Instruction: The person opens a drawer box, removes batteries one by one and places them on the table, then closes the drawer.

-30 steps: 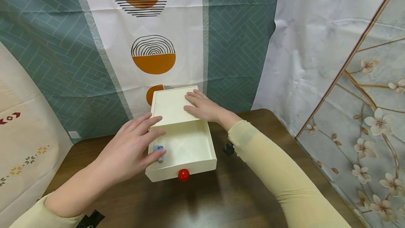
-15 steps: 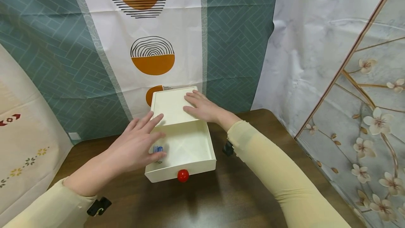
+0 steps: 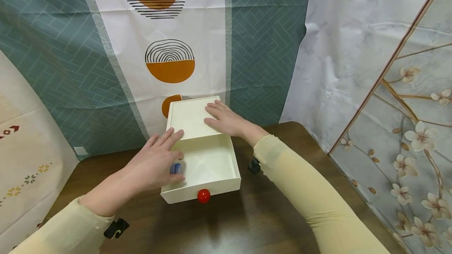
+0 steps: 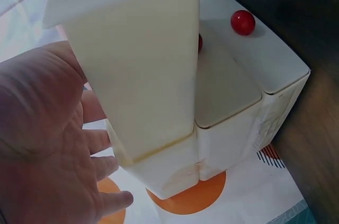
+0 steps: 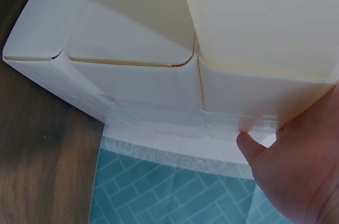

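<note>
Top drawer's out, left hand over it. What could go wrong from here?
1. Tipping: the top drawer juts out from the cabinet; pressing down on it with the left hand might tip things forward, though the right hand resting on top may steady them.
2. Fumble: the small blue items lie toward the drawer's left side, partly hidden by the left hand, so they might get knocked.

Blue items (image 3: 178,167) partly behind left grip (image 3: 153,164), sleeves (image 3: 300,183) cropped

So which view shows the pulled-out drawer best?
Head: it shows the pulled-out drawer inside and out, with its red knob. Left wrist shows only its outside; right wrist, only its outside, cropped.
</note>
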